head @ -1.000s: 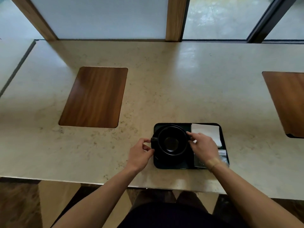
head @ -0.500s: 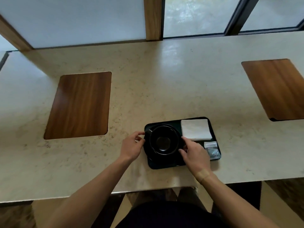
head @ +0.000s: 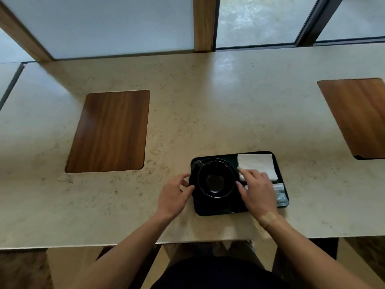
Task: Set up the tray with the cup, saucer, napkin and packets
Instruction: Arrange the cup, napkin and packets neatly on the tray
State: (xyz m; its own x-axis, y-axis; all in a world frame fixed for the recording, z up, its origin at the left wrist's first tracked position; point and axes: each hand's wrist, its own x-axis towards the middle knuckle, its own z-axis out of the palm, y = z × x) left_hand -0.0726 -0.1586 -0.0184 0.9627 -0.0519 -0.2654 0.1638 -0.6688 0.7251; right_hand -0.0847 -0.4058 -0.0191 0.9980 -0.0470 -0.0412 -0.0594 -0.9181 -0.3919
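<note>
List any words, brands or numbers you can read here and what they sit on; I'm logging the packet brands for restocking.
No text can be read.
packets: some print or pattern shows at the tray's right edge, too small and blurred to read.
napkin: plain white, no print visible.
cup: plain black, no mark visible.

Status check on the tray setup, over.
Left hand grips saucer rim; right hand fingers rest at cup. Napkin and packets on tray. Nothing in the way.
</note>
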